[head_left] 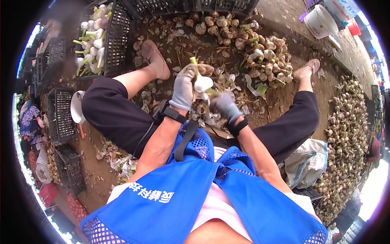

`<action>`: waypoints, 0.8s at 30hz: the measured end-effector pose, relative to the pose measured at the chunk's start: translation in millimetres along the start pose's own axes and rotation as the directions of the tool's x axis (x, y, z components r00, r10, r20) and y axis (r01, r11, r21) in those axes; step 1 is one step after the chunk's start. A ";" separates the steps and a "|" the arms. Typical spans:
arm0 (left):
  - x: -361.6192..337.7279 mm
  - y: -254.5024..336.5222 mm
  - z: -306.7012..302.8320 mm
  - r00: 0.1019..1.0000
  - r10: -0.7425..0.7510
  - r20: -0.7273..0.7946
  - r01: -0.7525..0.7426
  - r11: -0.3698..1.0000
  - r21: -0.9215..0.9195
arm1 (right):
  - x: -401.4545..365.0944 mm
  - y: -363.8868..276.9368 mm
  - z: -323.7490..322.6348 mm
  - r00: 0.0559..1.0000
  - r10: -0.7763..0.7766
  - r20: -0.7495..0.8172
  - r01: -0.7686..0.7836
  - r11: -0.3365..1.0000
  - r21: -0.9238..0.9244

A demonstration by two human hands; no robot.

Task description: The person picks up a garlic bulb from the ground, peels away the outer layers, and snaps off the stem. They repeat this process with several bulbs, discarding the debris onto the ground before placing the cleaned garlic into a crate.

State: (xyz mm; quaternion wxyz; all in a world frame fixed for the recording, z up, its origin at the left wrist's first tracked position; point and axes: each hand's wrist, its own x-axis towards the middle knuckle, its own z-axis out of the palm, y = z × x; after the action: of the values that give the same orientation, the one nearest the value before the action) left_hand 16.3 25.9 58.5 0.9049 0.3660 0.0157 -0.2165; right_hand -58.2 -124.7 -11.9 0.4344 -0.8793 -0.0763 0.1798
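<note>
Garlic-sorting workspace | dirt floor [260, 118] | garlic heaps [345, 138] | black crates [61, 116]

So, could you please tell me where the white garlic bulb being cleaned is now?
In the head view, the white garlic bulb is above centre, in the gloved left hand, with the right hand close by on its right.

Left hand [186, 83] curled, right hand [226, 105] blurred nearby, forearms [156, 142] reaching forward

Two gloved hands [185, 84] [226, 106], two wristbands [175, 114] [238, 127], two shoes [159, 60] [307, 68], one held bulb [203, 83], one vest [170, 195]
</note>
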 end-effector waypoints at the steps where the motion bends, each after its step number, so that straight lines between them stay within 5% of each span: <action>1: 4.0 -0.3 -4.2 0.999 -0.045 -0.019 0.039 0.970 -0.238 | -1.9 0.7 14.6 0.985 0.163 0.064 -0.168 0.983 0.077; 3: 6.0 0.8 -11.6 0.990 -0.112 -0.086 0.051 0.851 -0.523 | -0.9 -6.8 15.0 0.899 0.335 0.283 -0.344 0.939 -0.019; 4: 8.0 0.4 -17.6 0.977 -0.162 -0.136 0.052 0.807 -0.588 | -4.4 -16.6 4.2 0.936 0.271 0.224 -0.195 0.930 -0.311; 5: 6.8 1.7 -15.7 0.962 -0.196 -0.192 0.035 0.782 -0.623 | -5.8 -36.6 -10.7 0.959 0.267 0.093 -0.210 0.893 -0.398; 7: 5.3 -5.0 -19.9 0.964 -0.202 -0.174 0.055 0.790 -0.611 | -1.9 -43.7 -30.5 0.951 -0.008 -0.310 0.029 0.998 0.061; 8: -0.3 -10.3 -22.2 0.987 0.004 -0.163 0.005 0.998 0.055 | 3.8 -62.4 -41.2 0.963 -0.024 -0.267 0.121 0.928 0.353; 9: -2.3 -17.9 -23.0 0.981 0.196 -0.007 -0.139 0.718 0.682 | 12.2 -81.9 -50.5 0.968 -0.075 -0.240 0.208 0.776 0.595; 11: 5.3 -37.2 -22.9 0.937 0.148 -0.317 0.037 0.859 0.510 | 31.8 -44.4 -17.4 0.896 -0.131 -0.425 0.252 0.937 0.242; 12: 4.5 -37.1 -21.3 0.918 0.216 -0.334 0.040 0.786 0.617 | 33.2 -43.8 -12.7 0.952 -0.021 -0.306 0.185 0.836 0.517; 13: 8.4 -38.7 -41.0 0.937 0.185 -0.298 0.153 0.547 0.823 | 32.4 -42.4 -10.6 0.988 0.055 -0.142 0.070 0.662 0.746; 14: 18.3 -66.1 -77.5 0.923 0.241 -0.299 0.143 0.507 0.850 | 26.0 -45.4 -17.0 0.992 0.117 -0.050 -0.026 0.571 0.820; 15: 12.6 -45.7 -60.6 0.915 0.311 -0.255 0.172 0.271 0.947 | 20.2 -48.2 -25.1 0.983 0.173 0.056 -0.131 0.459 0.878; 16: 12.2 -32.0 -51.1 0.898 0.322 -0.300 0.189 0.333 0.924 | 18.4 -43.0 -33.3 0.960 0.220 0.175 -0.239 0.313 0.919; 17: 12.7 -26.0 -48.0 0.881 0.319 -0.349 0.212 0.393 0.895 | 23.3 -32.7 -33.4 0.968 0.243 0.054 -0.148 0.386 0.910; 18: 18.5 -34.6 -65.0 0.880 0.331 -0.341 0.176 0.441 0.880 | 21.9 -16.4 -42.0 0.981 0.171 -0.087 -0.064 0.719 0.692; 19: 20.9 -36.2 -70.5 0.899 0.358 -0.252 0.123 0.347 0.930 | 23.0 -9.7 -58.1 0.982 0.062 -0.181 0.008 0.931 0.364; 20: 19.0 -36.9 -65.0 0.945 0.286 -0.158 0.069 0.298 0.952 | 32.4 -6.2 -70.8 0.939 0.317 -0.137 0.034 0.313 0.949; 21: 14.1 -33.9 -53.2 0.978 0.200 -0.062 0.010 0.254 0.967 | 52.0 0.7 -99.2 0.941 0.337 -0.040 -0.046 0.242 0.969; 22: 8.2 -25.2 -33.5 0.965 -0.112 -0.236 0.251 0.142 0.958 | 62.8 -15.2 -130.9 0.934 0.301 -0.192 0.104 0.286 0.953; 23: 3.7 -32.3 -35.7 0.959 -0.152 -0.239 0.260 0.136 0.956 | 80.7 -46.8 -166.4 0.884 0.360 -0.297 0.204 0.274 0.940; 24: 0.8 -39.5 -38.1 0.990 -0.139 0.030 -0.028 0.020 0.999 | 92.6 -53.8 -208.2 0.925 0.261 -0.276 0.206 0.265 0.942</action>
State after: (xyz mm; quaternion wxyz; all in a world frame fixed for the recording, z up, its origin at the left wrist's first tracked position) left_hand 6.1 25.9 4.5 0.3808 0.8794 -0.1798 -0.2222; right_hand 108.1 -218.3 123.6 0.8796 -0.4510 0.1495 0.0234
